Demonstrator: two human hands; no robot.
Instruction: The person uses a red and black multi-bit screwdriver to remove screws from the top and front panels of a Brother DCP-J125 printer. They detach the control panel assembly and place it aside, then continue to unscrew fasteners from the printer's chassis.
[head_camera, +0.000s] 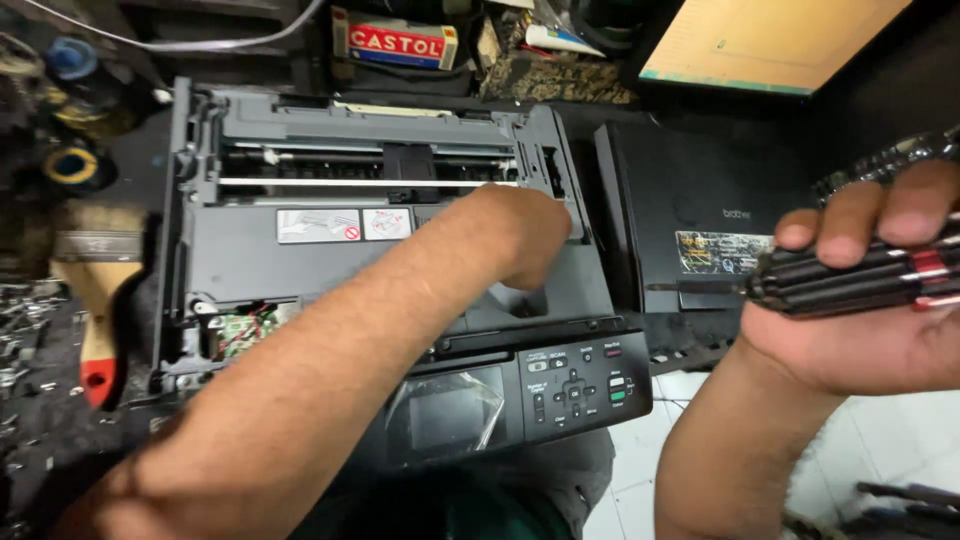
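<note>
**Left hand inside the printer, right hand holding a screwdriver**

The left hand (525, 235) reaches into the opened printer (300, 250) in the middle of the desk; its fingers are bent down into the cavity and hidden, so I cannot tell their grip. The right hand (870, 300), at the right, has its fingers closed around a black screwdriver (850, 280). A brush (95, 290) lies at the left, and the black cover (690, 230) stands just right of the printer.
</note>
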